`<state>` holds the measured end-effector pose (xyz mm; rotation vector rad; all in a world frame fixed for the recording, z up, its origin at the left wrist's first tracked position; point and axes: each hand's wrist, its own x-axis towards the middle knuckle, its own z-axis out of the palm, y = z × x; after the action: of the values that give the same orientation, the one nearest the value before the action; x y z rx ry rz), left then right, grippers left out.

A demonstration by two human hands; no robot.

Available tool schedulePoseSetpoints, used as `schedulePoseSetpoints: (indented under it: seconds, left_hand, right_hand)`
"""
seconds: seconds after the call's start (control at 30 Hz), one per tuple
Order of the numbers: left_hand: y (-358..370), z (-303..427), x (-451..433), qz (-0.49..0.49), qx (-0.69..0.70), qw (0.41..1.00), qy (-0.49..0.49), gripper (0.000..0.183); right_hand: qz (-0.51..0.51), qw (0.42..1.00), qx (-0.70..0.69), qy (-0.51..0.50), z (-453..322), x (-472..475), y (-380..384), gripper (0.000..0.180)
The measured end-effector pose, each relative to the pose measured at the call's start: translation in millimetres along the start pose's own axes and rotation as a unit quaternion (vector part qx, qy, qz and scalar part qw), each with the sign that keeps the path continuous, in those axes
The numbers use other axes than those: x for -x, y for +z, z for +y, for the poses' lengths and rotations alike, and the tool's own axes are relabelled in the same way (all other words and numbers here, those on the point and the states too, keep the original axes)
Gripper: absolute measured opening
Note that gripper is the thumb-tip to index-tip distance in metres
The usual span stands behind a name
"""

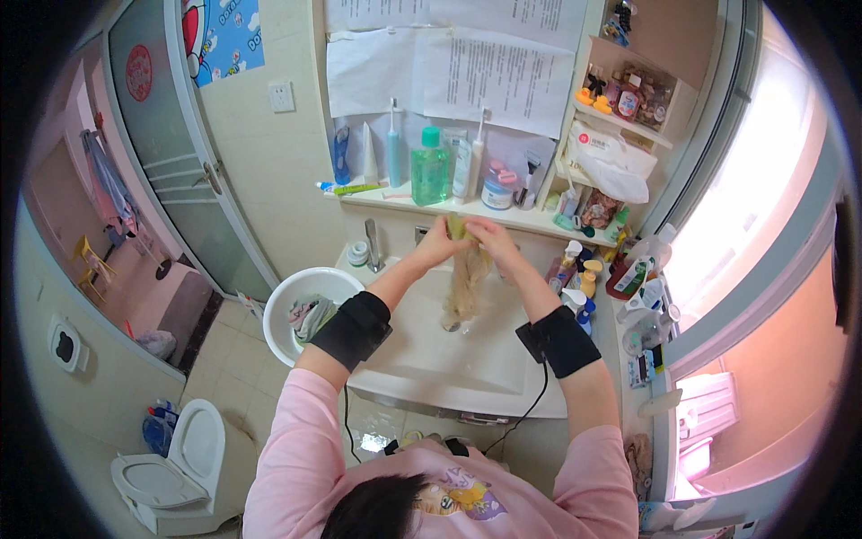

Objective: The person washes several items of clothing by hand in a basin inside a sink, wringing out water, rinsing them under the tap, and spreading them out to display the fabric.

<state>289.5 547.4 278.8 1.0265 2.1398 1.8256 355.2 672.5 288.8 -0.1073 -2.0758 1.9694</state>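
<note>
A thin, wet, beige cloth (466, 286) hangs in the white washbasin (411, 350), its lower end over the drain. At its top is a yellow-green part, pinched between both hands. My left hand (434, 244) grips that top part from the left. On its right side, my right hand (493, 241) holds the same top edge, close to the other hand. Left of the basin, a white plastic tub (277, 311) holds folded, wet-looking grey-green fabric (314, 315). Black bands are strapped round both forearms.
Behind the basin, a shelf (377, 202) carries green mouthwash (429, 168), toothbrushes and tubes. A metal faucet (373, 246) and small jars stand at the basin's back left. Pump bottles (588, 277) crowd the right side. A cable (539, 397) hangs from the right forearm band. A toilet (202, 465) is at lower left.
</note>
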Motion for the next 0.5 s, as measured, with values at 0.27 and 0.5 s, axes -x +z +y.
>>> schedulePoseSetpoints:
  seconds: [0.27,0.5]
  left_hand:
    - [20.9,-11.7,-4.5,-0.013,0.088,0.983,-0.162,0.030]
    - [37.6,0.3,2.0,-0.016,0.177,0.972,-0.157,0.025]
  right_hand:
    - [0.050,0.994,0.092,-0.033,105.6,34.8,-19.6,0.077]
    - [0.119,0.987,-0.083,0.073,157.1,40.9,26.5,0.063]
